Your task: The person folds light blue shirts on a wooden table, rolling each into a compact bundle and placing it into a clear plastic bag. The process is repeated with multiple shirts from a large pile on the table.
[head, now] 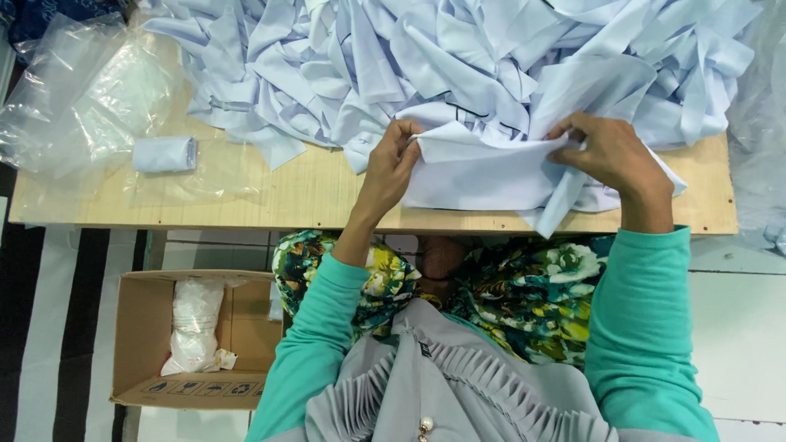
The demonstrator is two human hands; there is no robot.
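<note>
White fabric piece point(483, 168) pinched taut between left hand point(391, 164) and right hand point(610, 155) fingers, pile point(426, 57) at twelve o'clock.

Heaped across the far side of the table point(327, 192): the cloth pile point(458, 57). Left of it, plastic bags point(74, 90) and a folded roll point(164, 154). Below the table's left end, a cardboard box point(147, 327).

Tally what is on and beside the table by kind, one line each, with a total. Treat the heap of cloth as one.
Heap of white cloth pieces: 1
Cloth piece held by left hand and right hand: 1
Rolled white cloth: 1
Pile of clear plastic bags: 1
Cardboard box on the floor: 1
Filled white bag in the box: 1
Total: 6
</note>
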